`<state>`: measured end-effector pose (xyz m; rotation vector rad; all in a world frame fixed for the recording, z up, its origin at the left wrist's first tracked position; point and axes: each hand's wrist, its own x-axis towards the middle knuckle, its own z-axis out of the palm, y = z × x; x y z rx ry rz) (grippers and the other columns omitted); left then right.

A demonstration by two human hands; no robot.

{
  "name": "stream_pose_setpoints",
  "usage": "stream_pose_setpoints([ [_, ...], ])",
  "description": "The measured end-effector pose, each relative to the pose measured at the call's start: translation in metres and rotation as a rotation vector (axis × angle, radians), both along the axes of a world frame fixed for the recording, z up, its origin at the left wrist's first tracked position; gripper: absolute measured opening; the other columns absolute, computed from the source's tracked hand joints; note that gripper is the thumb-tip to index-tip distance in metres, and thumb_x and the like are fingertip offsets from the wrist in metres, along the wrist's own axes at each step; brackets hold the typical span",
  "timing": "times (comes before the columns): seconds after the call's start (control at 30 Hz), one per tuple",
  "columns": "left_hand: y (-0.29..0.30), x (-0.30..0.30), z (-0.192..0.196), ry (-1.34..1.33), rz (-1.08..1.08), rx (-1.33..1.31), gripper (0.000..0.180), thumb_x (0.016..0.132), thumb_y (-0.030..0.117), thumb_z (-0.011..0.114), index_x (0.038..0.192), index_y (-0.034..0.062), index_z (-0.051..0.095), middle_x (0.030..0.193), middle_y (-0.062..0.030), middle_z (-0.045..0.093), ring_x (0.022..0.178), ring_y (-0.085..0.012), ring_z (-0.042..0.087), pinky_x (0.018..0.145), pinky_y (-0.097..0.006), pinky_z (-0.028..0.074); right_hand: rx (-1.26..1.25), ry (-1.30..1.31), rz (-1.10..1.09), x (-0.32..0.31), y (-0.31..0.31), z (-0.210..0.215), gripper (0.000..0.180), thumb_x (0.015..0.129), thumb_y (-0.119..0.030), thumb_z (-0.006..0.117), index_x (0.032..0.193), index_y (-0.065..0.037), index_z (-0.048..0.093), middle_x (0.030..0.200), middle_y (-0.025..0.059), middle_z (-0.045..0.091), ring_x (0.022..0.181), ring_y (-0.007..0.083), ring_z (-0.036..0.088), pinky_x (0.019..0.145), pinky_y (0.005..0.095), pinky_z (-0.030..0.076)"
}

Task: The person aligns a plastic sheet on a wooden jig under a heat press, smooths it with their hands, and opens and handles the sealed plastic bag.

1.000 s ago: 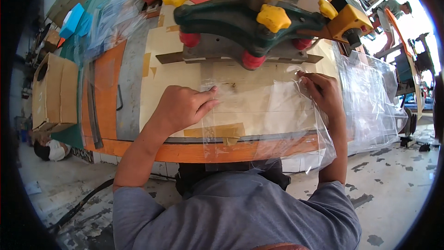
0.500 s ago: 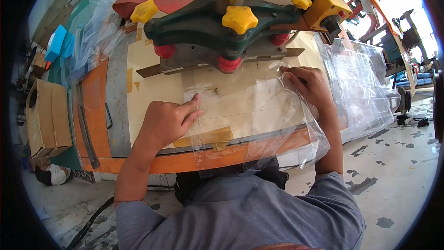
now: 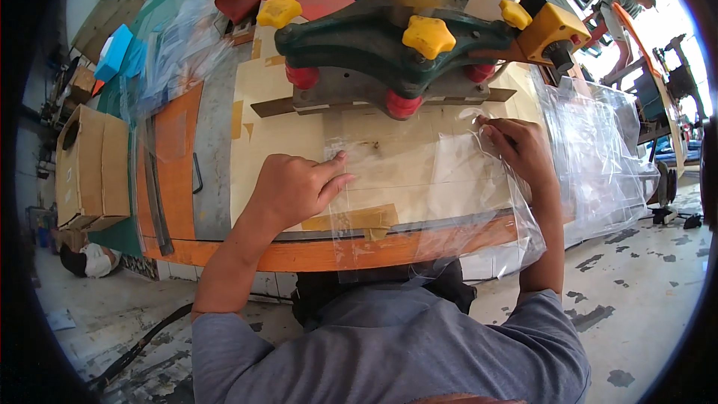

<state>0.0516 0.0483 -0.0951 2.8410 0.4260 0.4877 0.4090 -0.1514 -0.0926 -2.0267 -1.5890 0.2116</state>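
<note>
While the clear plastic sheet (image 3: 464,179) lay over the pale board (image 3: 250,168) on the desk (image 3: 179,249), the left hand (image 3: 290,187) made a narrow grip at its left border, pinching or merely touching, and the right hand (image 3: 523,148) pinched its far right part. Spreading looked mostly done, with wrinkles left on the right; whether the metal bar (image 3: 272,108) met its far end was unclear.

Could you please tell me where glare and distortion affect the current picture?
Head view: white glare streaks the clear plastic sheet and the clear plastic pile; bright light washes out the upper-right background; the orange table edge bows; black fisheye vignetting fills the corners.
</note>
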Motion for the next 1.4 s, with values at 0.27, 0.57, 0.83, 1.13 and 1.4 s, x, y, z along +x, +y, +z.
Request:
stream_pose_setpoints([
  [0.27,-0.003,0.000,0.006,0.055,0.031,-0.020,0.030,0.090,0.031,0.081,0.112,0.0101,0.081,0.066,-0.0086,0.070,0.054,-0.0267,0.064,0.053,-0.036,0.049,0.011,0.025,-0.005,-0.002,-0.001,0.002,0.025,0.099,-0.023,0.067,0.112,-0.005,0.079,0.090,0.0193,0.075,0.070,0.0361,0.070,0.067,0.0432,0.054],
  [0.57,-0.002,-0.001,0.007,0.120,0.045,-0.022,0.033,0.090,0.030,0.080,0.118,0.0117,0.080,0.067,-0.0093,0.071,0.056,-0.0275,0.066,0.055,-0.038,0.051,-0.023,-0.047,0.020,-0.001,-0.001,0.003,0.027,0.101,-0.020,0.065,0.115,-0.001,0.077,0.096,0.0203,0.075,0.076,0.0354,0.072,0.072,0.0395,0.056],
  [0.83,-0.006,-0.001,0.008,0.102,0.030,-0.001,0.034,0.091,0.031,0.080,0.119,0.0119,0.079,0.066,-0.0092,0.070,0.056,-0.0279,0.066,0.055,-0.038,0.051,0.025,-0.068,0.021,0.000,-0.003,0.000,0.024,0.098,-0.023,0.066,0.108,-0.005,0.079,0.089,0.0186,0.075,0.073,0.0370,0.071,0.070,0.0442,0.055],
  [1.13,-0.006,-0.001,0.009,0.101,0.040,-0.009,0.034,0.091,0.032,0.080,0.118,0.0119,0.080,0.065,-0.0103,0.069,0.055,-0.0287,0.065,0.055,-0.039,0.050,0.028,-0.051,0.018,0.004,-0.002,-0.005,0.024,0.098,-0.022,0.066,0.108,-0.005,0.079,0.089,0.0184,0.075,0.073,0.0367,0.071,0.068,0.0437,0.055],
  [1.4,-0.005,0.000,0.007,0.116,0.043,-0.016,0.034,0.091,0.032,0.079,0.118,0.0114,0.079,0.065,-0.0107,0.068,0.054,-0.0287,0.064,0.055,-0.039,0.050,-0.006,-0.057,0.042,0.005,-0.003,-0.002,0.024,0.099,-0.016,0.066,0.113,0.000,0.077,0.098,0.0196,0.077,0.075,0.0328,0.074,0.071,0.0368,0.058],
])
